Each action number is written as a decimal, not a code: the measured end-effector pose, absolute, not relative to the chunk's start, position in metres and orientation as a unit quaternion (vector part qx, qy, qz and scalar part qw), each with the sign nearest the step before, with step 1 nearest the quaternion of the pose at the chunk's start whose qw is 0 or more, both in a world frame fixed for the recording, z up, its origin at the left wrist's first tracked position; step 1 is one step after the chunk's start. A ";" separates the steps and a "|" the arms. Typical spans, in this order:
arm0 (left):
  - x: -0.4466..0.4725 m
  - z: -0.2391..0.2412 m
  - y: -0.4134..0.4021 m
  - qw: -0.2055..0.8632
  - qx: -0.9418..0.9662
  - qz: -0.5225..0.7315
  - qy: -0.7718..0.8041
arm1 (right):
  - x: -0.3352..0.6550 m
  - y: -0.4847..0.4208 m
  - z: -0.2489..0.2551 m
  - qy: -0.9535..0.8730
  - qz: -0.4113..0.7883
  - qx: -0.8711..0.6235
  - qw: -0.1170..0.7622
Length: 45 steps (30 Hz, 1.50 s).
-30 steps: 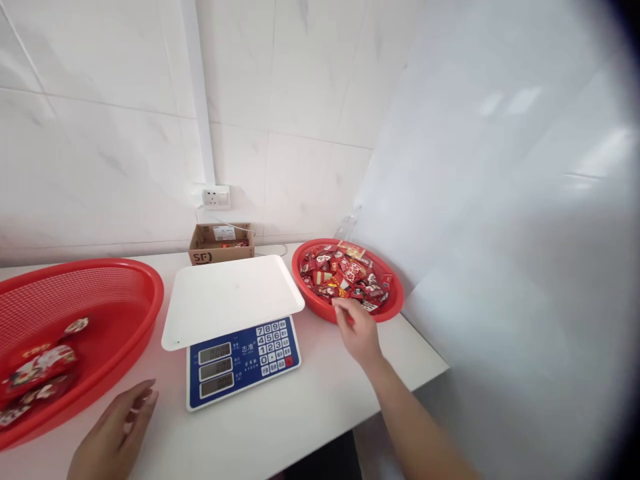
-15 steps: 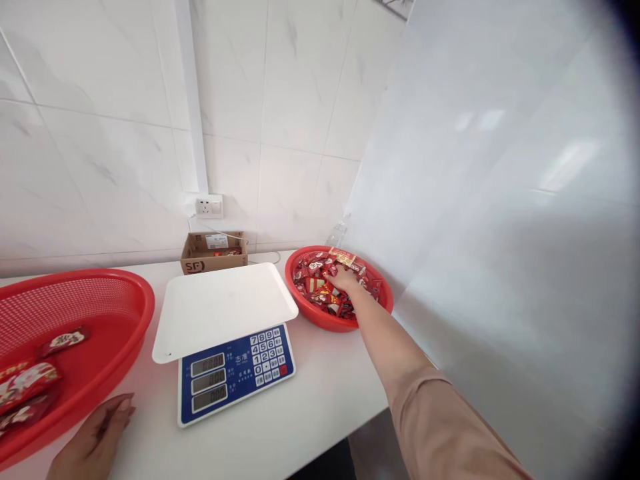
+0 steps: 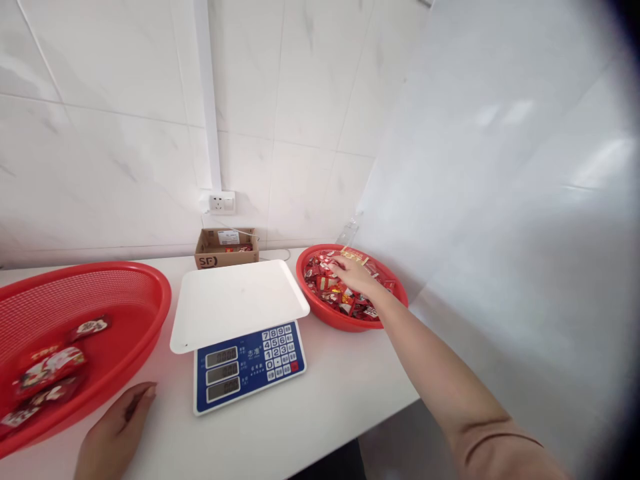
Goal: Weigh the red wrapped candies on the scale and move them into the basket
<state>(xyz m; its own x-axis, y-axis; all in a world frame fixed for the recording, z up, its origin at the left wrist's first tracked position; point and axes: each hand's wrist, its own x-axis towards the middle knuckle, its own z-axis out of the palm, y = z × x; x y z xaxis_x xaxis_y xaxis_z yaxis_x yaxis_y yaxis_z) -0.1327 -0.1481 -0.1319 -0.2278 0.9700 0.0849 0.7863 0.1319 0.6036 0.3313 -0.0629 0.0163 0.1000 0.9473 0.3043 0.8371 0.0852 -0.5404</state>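
Observation:
My right hand (image 3: 353, 273) is over the smaller red basket (image 3: 330, 316), fingers pinched on a small red-and-white packet (image 3: 328, 263). The packet is slightly blurred. Under and around it the basket is filled with small red wrapped packets (image 3: 345, 300). On the table, beside the larger red basket (image 3: 145, 280), my left hand (image 3: 117, 427) rests with its fingers loosely curled and no object visible in them. Several red packets (image 3: 53, 367) lie in that larger basket. Between the two baskets stands a digital scale (image 3: 250, 367) with a bare white pan (image 3: 240, 303).
Behind the scale a small cardboard box (image 3: 226, 259) holds a few red packets. A clear plastic bottle (image 3: 349, 231) is behind the smaller basket. A wall socket (image 3: 221, 203) is above the box. The white table (image 3: 345, 380) ends at a front edge; a pale panel rises at right.
My right hand has lifted slightly from among the packets, pinching one. The view has shifted left, so everything sits further right. My left hand remains by the larger basket.

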 end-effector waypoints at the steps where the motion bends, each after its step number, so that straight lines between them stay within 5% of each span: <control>1: -0.130 -0.125 -0.150 0.191 0.586 0.275 0.738 | 0.313 -0.064 0.018 -0.701 0.096 -0.632 0.316; 14: -0.123 -0.120 -0.155 0.238 0.554 0.297 0.740 | 0.219 -0.054 0.006 -0.654 0.343 -0.559 0.375; 26: -0.121 -0.117 -0.156 0.236 0.552 0.285 0.747 | 0.219 -0.063 -0.001 -0.698 0.281 -0.562 0.343; 32: -0.125 -0.124 -0.153 0.251 0.550 0.281 0.745 | 0.246 -0.063 0.002 -0.718 0.101 -0.591 0.355; 37: -0.125 -0.122 -0.152 0.272 0.547 0.267 0.746 | 0.311 -0.063 0.010 -0.639 -0.046 -0.742 0.195; 40: -0.124 -0.118 -0.152 0.284 0.539 0.258 0.750 | 0.336 -0.065 0.007 -0.634 -0.045 -0.770 0.056; 45: -0.123 -0.116 -0.154 0.286 0.529 0.265 0.753 | 0.342 -0.067 -0.007 -0.636 -0.007 -0.771 -0.022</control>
<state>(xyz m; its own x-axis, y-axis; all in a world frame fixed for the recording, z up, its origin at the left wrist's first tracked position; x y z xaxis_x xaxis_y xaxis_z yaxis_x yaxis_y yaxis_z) -0.1228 -0.1536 -0.1159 -0.2761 0.9494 -0.1495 0.6464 0.2986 0.7022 0.3421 -0.0671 -0.0070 0.1904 0.9816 -0.0163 0.9809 -0.1896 0.0430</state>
